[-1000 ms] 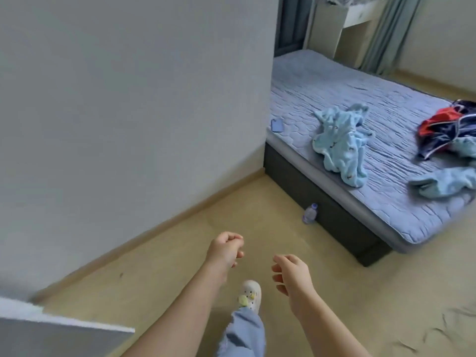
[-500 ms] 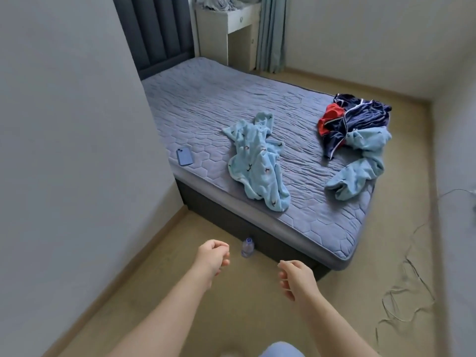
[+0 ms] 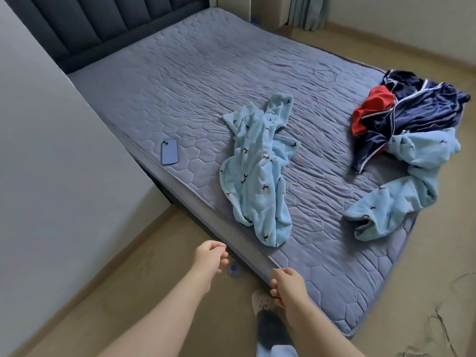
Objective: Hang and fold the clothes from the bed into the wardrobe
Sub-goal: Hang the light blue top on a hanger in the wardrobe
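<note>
mattress (image 3: 257, 73): quilted cloth, matt | headboard (image 3: 103, 21), at mattress head: padded upholstery, ribbed, matt | fleece (image 3: 257, 176), mid-mattress: soft pile, matt | jacket (image 3: 425, 106), mattress foot corner: slick fabric, sheen | phone (image 3: 169, 152), mattress edge: smooth | floor (image 3: 144, 266), beside mattress: smooth, matt

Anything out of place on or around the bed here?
A blue phone lies on the mattress near the edge by the wall, not a garment. A small bottle sits on the floor beside it, by the left hand. The light blue garment and navy-and-red pile are just crumpled.
</note>
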`<state>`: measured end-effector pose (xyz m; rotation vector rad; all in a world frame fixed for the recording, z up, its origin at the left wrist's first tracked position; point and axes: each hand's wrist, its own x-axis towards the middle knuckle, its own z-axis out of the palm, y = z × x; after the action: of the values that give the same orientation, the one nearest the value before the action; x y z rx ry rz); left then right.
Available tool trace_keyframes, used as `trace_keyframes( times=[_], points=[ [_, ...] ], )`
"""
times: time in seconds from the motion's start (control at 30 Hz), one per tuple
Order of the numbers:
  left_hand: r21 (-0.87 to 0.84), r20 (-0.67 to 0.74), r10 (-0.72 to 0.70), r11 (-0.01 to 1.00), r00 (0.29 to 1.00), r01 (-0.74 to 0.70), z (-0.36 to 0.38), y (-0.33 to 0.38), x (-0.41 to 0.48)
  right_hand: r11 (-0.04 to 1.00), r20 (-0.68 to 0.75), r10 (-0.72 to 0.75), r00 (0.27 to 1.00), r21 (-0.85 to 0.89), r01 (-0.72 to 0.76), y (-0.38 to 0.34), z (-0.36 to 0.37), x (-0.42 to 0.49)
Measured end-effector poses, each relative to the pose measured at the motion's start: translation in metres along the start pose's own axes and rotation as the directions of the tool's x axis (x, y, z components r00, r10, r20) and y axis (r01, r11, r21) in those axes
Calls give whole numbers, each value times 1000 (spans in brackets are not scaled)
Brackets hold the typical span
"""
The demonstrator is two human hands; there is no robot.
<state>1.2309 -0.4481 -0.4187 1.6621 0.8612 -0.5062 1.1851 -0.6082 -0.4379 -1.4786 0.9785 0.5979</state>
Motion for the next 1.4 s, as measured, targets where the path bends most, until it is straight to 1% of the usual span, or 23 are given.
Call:
trace_keyframes(
  times=[0.13, 0.17, 0.23, 0.3, 0.37, 0.43, 0.5, 0.57, 0.63, 0.7, 0.73, 0.83, 0.9, 1.0, 1.03, 1.07, 1.13, 1.17, 1.2, 1.23, 1.3, 1.33, 1.4],
  points=[
    [28, -26, -78, 997, 997, 78, 30, 15, 43, 997, 22, 0, 1000, -78, 2, -30, -11, 49],
    [31, -32, -115, 993, 993, 116, 50, 13, 75, 992, 35, 14, 999, -122, -10, -37, -14, 88],
    [52, -33, -155, 986, 987, 157, 63, 17, 97, 986, 54, 12, 998, -169, -3, -49, -15, 114],
    [120, -12, -183, 976, 983, 183, 84, 12, 132, 975, 66, 40, 997, -220, -24, -48, -13, 150],
    [155, -26, -191, 969, 981, 193, 101, 6, 165, 965, 71, 27, 997, -263, -8, -46, -11, 180],
    [171, -110, -116, 976, 987, 134, 117, 0, 198, 953, 56, -69, 996, -292, 83, -46, -6, 209],
    [216, -199, -35, 973, 979, 79, 130, -5, 227, 891, 63, -211, 975, -399, 218, -47, 1, 234],
    [230, -237, 5, 972, 972, 51, 143, -10, 260, 795, 120, -291, 949, -522, 309, -46, 12, 264],
    [195, -233, 27, 981, 972, 19, 153, -12, 287, 705, 177, -317, 932, -613, 356, -46, 22, 292],
    [270, -209, 62, 963, 976, -3, 159, -14, 313, 575, 221, -314, 923, -729, 370, -48, 29, 320],
    [365, -187, 71, 931, 980, 2, 162, -20, 330, 517, 236, -285, 929, -778, 356, -47, 33, 339],
    [635, -74, 63, 773, 995, -2, 167, -39, 364, 367, 286, -186, 940, -867, 336, -44, 36, 378],
    [734, -86, 25, 678, 996, 47, 175, -42, 379, 348, 297, -174, 939, -873, 340, -42, 40, 390],
    [810, -207, -48, 551, 977, 199, 196, -33, 401, 356, 286, -119, 951, -882, 310, -44, 50, 404],
    [842, -196, -51, 503, 979, 195, 199, -32, 407, 354, 282, -91, 955, -887, 296, -45, 52, 406],
    [905, -148, -35, 398, 988, 150, 199, -35, 411, 346, 284, -67, 956, -892, 289, -45, 53, 408],
    [899, -76, -84, 425, 994, 104, 198, -22, 419, 345, 286, -40, 957, -895, 282, -44, 52, 409],
    [867, -95, -114, 479, 989, 138, 199, -12, 427, 354, 288, -34, 957, -892, 281, -45, 50, 410],
    [864, -95, -150, 479, 984, 156, 196, 4, 426, 359, 296, -30, 955, -888, 287, -46, 49, 412],
    [885, -31, -201, 450, 979, 120, 191, 13, 431, 358, 308, -26, 951, -886, 296, -49, 47, 415],
    [870, 84, -331, 484, 940, 92, 180, 22, 433, 346, 329, -11, 944, -885, 312, -52, 42, 420],
    [814, 97, -377, 563, 921, 144, 174, 26, 426, 333, 337, -1, 942, -888, 318, -53, 40, 422],
    [708, 121, -339, 688, 933, 159, 160, 24, 412, 296, 346, 1, 938, -896, 330, -54, 34, 424]
  ],
)
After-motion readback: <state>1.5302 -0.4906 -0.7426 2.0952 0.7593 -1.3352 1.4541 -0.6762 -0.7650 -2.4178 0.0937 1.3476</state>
